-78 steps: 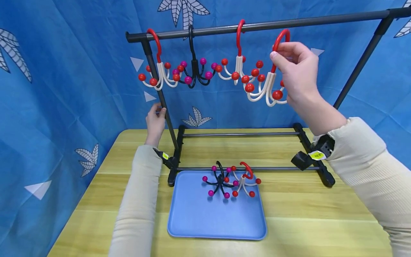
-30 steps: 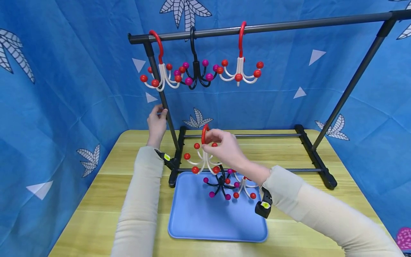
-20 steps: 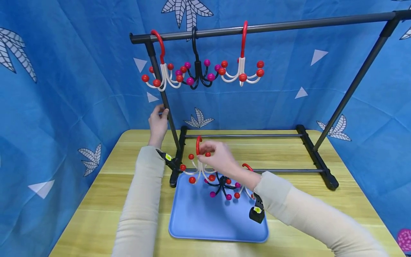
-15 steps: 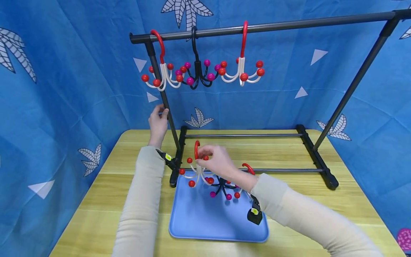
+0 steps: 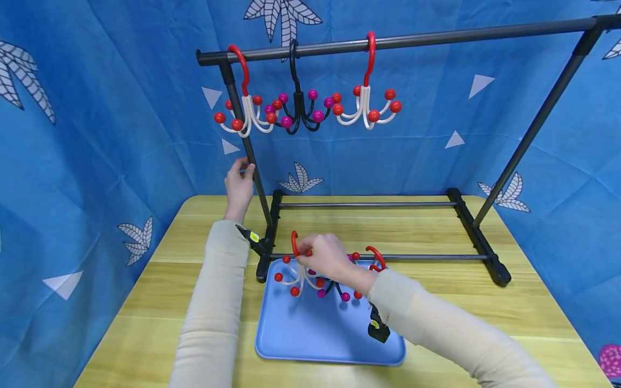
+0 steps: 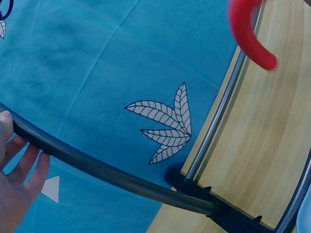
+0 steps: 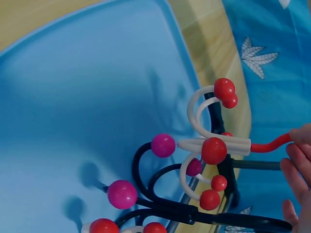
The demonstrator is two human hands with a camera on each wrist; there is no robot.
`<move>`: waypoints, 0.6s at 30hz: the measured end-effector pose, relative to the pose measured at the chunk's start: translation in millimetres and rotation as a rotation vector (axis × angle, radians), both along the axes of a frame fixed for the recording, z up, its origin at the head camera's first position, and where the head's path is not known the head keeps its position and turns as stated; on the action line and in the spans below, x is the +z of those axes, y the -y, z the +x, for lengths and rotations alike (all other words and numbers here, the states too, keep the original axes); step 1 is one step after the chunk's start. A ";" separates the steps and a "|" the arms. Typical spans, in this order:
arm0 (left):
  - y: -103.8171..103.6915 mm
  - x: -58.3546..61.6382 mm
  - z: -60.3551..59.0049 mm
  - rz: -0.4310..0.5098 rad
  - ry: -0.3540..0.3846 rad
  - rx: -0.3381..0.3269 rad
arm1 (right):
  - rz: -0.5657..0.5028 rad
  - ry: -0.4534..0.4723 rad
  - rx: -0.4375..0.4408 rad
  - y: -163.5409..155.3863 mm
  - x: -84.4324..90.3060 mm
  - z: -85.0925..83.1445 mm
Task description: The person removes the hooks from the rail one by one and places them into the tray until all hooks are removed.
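My left hand (image 5: 239, 186) grips the left upright post (image 5: 261, 194) of a black rack, thumb on one side and fingers behind. My right hand (image 5: 326, 258) pinches the red hook of a white multi-arm hanger (image 7: 238, 144) with red ball tips. That hanger stands upright low over the back left of the blue tray (image 5: 310, 334). Beside it on the tray lie a black hanger (image 7: 170, 211) with magenta balls and another white, red-hooked hanger (image 5: 376, 257). The right hand and forearm partly hide both.
From the rack's top bar (image 5: 446, 37) hang a white red-hooked hanger (image 5: 247, 108), a black hanger (image 5: 298, 102) and a second white hanger (image 5: 365, 97). The rack's base bars (image 5: 368, 205) cross the wooden table behind the tray. Blue curtain (image 5: 412, 156) surrounds the back and sides.
My right hand has brought the white hanger from beside the top bar down and left, and lowered it close over the tray. The left hand still grips the post.
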State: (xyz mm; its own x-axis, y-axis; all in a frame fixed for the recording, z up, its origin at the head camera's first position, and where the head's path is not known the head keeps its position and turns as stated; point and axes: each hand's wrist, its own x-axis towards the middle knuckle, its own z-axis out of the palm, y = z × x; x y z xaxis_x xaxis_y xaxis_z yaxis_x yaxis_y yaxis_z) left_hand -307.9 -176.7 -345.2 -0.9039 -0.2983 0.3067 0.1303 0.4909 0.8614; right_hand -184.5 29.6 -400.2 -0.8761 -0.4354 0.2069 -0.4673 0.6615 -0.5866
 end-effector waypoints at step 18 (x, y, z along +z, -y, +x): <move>-0.1 -0.9 -0.4 0.011 0.002 -0.001 | 0.263 -0.267 0.091 2.6 -17.2 2.5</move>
